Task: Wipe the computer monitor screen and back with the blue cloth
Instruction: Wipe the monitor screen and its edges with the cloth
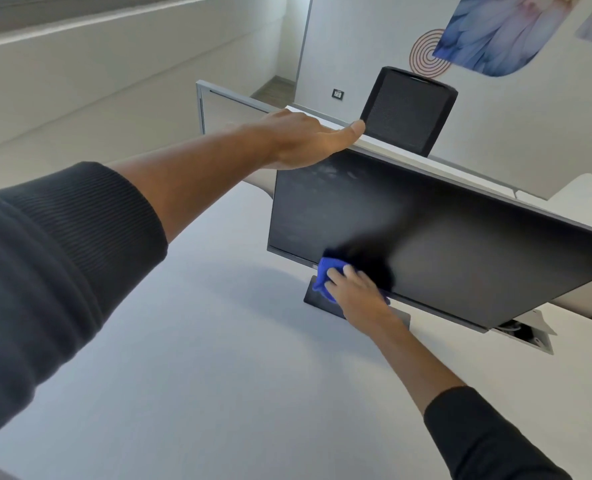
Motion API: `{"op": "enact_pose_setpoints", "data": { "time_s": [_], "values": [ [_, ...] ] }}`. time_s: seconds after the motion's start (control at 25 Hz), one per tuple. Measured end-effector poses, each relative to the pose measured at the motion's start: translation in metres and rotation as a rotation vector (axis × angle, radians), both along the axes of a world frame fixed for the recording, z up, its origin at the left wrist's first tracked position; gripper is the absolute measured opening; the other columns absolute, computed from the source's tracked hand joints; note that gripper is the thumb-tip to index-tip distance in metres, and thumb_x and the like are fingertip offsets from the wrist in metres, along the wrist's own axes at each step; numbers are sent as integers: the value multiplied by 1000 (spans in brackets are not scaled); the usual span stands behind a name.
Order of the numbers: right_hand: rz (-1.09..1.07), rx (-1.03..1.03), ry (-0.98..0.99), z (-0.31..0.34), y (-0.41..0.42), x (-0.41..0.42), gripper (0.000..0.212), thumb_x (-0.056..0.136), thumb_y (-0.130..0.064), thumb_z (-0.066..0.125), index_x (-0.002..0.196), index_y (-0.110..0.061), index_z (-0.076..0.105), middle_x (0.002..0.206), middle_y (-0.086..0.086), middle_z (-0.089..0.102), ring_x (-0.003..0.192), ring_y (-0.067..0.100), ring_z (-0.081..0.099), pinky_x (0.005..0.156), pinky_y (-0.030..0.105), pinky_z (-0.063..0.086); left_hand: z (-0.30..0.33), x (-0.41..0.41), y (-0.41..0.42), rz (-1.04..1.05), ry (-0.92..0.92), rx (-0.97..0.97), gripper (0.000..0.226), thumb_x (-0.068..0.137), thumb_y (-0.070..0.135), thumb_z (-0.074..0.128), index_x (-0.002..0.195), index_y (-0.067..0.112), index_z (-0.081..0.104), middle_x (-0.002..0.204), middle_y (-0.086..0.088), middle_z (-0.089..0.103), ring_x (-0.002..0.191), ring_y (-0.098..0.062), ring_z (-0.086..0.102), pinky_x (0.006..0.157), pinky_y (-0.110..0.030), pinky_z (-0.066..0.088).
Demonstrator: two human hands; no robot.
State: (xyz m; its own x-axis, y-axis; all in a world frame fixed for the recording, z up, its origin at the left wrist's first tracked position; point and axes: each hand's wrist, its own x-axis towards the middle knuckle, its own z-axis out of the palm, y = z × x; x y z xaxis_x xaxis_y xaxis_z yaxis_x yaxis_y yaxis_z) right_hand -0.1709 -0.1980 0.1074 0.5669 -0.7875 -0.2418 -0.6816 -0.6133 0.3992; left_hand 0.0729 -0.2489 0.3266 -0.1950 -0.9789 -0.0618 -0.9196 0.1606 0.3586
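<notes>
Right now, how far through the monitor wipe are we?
Early. The right hand presses the blue cloth at the screen's lower edge, while the left hand steadies the monitor's top edge. Smudges remain upper left. The back faces away, so its state is unknown.

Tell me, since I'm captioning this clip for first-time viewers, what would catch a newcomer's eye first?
The bright blue cloth stands out, pressed by the right hand against the lower edge of the wide dark-screened computer monitor at centre. Next, the left hand lies over the monitor's top left corner. Behind it rises a black mesh chair back.
</notes>
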Motion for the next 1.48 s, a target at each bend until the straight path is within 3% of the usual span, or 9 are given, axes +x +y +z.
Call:
{"op": "enact_pose_setpoints", "data": {
  "time_s": [0.16,0.4,0.52,0.72,0.92,1.08,1.2,1.36,1.48],
  "values": [
    [-57,-34,-36,11,-4,7,40,94,-1,55,131,-18,60,139,-1,50,125,26,49,102,39,46,1,0,0,4,-14,-1,87,92,92,7,162,51,35,170,-10,41,159,-34,28,121,-49,26],
    [163,-793,-824,89,-50,-11,49,89,4,52,131,-13,69,127,7,62,93,31,49,81,40,46,4,0,-8,69,49,17,130,67,107,-1,163,32,46,172,-8,37,161,-30,25,122,-47,25],
    [147,-756,-668,57,-50,10,37,92,-1,57,124,-15,68,120,5,61,89,31,47,75,44,44,4,2,-8,62,75,40,126,67,107,-3,162,39,46,174,-5,34,163,-30,19,126,-49,19],
    [57,-35,-10,-35,-18,18,30,92,-6,62,119,-20,62,131,2,50,119,29,51,97,40,47,9,5,-10,43,113,75,121,71,106,-1,159,41,50,175,-1,31,164,-27,15,128,-51,11],
    [149,-554,-499,37,-43,19,37,82,-4,66,115,-21,69,116,-1,62,95,30,52,72,43,45,18,7,-6,11,346,208,106,79,104,10,157,44,52,170,15,36,164,-15,15,129,-50,4],
    [217,-854,-815,93,-68,14,50,93,5,52,136,-15,67,133,3,61,102,32,52,85,44,44,24,5,-4,1,374,226,108,82,102,12,157,37,55,168,12,43,161,-15,22,127,-50,8],
    [205,-742,-640,52,-56,35,41,92,1,61,130,-15,68,125,3,63,91,31,50,77,44,43,24,7,-1,-12,392,241,103,89,97,11,161,33,50,170,11,37,163,-16,17,128,-50,4],
    [135,-150,-70,-40,-25,37,39,93,-3,57,129,-18,58,132,2,52,112,30,52,95,41,46,25,8,3,-29,404,247,101,90,95,9,164,34,45,173,9,32,165,-19,13,129,-52,1],
    [81,-126,-72,-37,-24,43,37,92,-3,56,125,-19,61,131,1,53,115,29,51,96,41,46,26,10,-1,-38,412,293,106,88,97,8,166,33,41,174,11,31,165,-18,11,129,-53,0]
  ]
}}
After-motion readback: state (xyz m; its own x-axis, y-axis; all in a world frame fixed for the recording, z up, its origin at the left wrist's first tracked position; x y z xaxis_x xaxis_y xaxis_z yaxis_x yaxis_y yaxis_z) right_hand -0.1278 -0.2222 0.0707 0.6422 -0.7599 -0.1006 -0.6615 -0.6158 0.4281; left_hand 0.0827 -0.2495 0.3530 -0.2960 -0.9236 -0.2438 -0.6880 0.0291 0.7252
